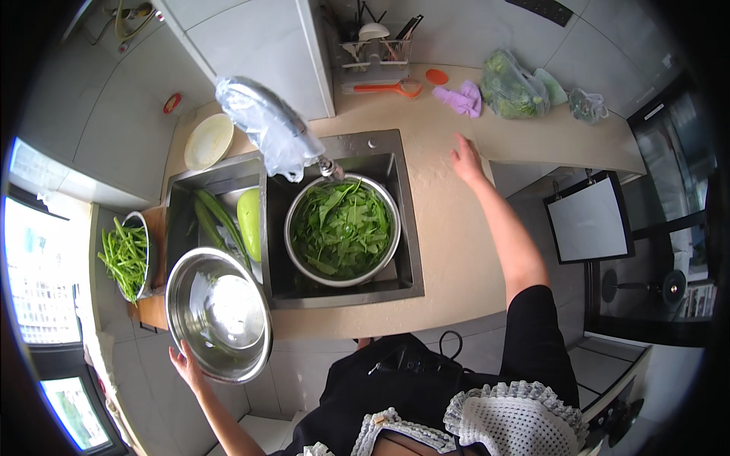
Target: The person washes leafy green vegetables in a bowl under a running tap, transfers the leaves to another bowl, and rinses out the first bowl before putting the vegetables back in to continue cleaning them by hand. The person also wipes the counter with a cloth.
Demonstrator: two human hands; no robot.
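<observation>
My left hand [187, 367] grips the near-left rim of a stainless steel bowl [197, 296]. The bowl is tilted in front of the sink's left basin, with a few green bits inside. My right hand [467, 159] is over the countertop right of the sink, fingers apart and holding nothing; a purple cloth [463, 100] lies beyond it. In the right basin [408, 273] sits a second steel bowl [396, 242] full of green leaves [345, 228]. A faucet [331, 169] wrapped in clear plastic [251, 122] reaches over its far rim.
Two long green gourds [219, 219] and a pale green gourd [248, 222] lie in the left basin. Cut green stems [125, 259] fill a bowl at far left. Behind the sink are a plate [209, 141], an orange peeler [388, 88], a utensil rack [373, 54] and bagged greens [513, 88].
</observation>
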